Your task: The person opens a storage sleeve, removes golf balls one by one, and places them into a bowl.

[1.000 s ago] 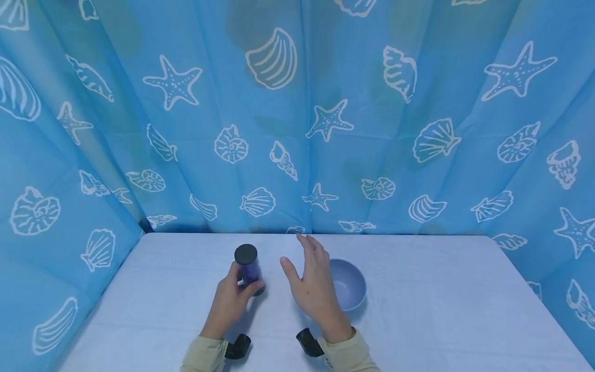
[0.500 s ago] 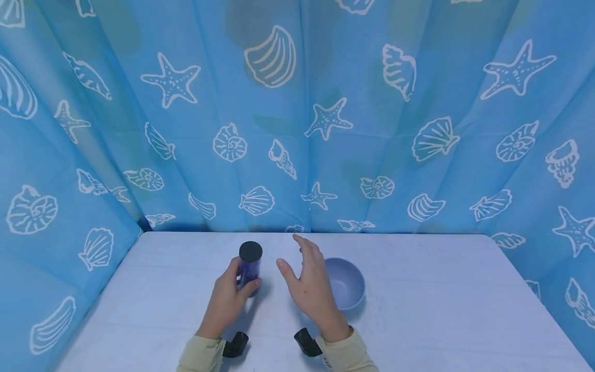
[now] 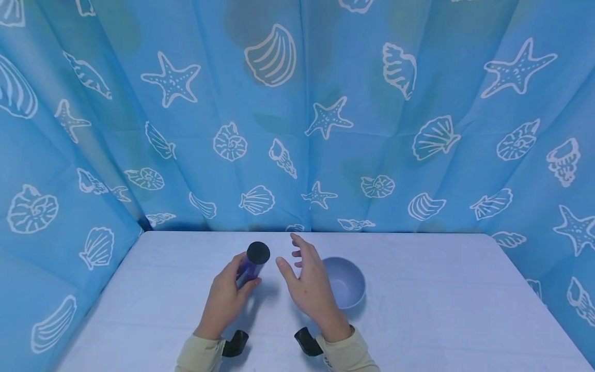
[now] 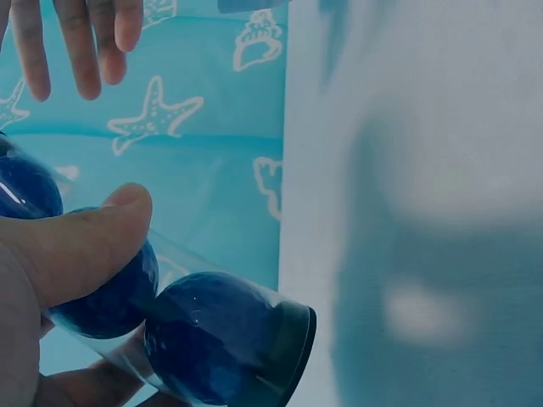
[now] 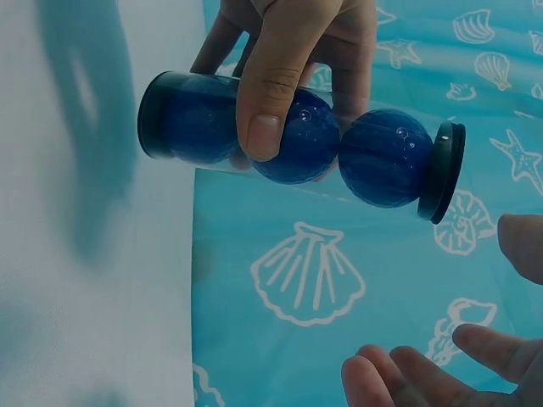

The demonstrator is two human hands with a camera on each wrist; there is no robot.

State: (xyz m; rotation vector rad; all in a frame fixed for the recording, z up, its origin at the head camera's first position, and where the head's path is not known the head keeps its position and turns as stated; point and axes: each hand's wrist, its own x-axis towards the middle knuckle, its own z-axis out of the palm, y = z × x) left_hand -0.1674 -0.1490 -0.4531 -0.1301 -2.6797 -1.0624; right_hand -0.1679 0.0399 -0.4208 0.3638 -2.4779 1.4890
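Note:
My left hand [image 3: 225, 295] holds a clear tube [image 3: 251, 269] with a black lid [image 3: 258, 252], tilted and raised over the table. Three dark blue balls [image 5: 386, 158] sit in a row inside it, as the right wrist view shows. Thumb [image 4: 97, 242] on one side and fingers on the other, the hand grips the tube round its middle. A black cap [image 5: 153, 114] closes the other end too. To the right, my right hand [image 3: 310, 285] hovers with fingers spread, apart from the tube and holding nothing. It hides part of a round purple bowl [image 3: 346, 284].
A white cloth covers the table [image 3: 441, 299]. Behind it and at both sides hangs a blue curtain [image 3: 344, 160] printed with white shells and starfish. Black devices [image 3: 236, 344] are worn at both wrists, below the sleeves.
The tube's lidded top has tipped to the right in my left hand. My right hand has shifted very slightly left, and the bowl stays put.

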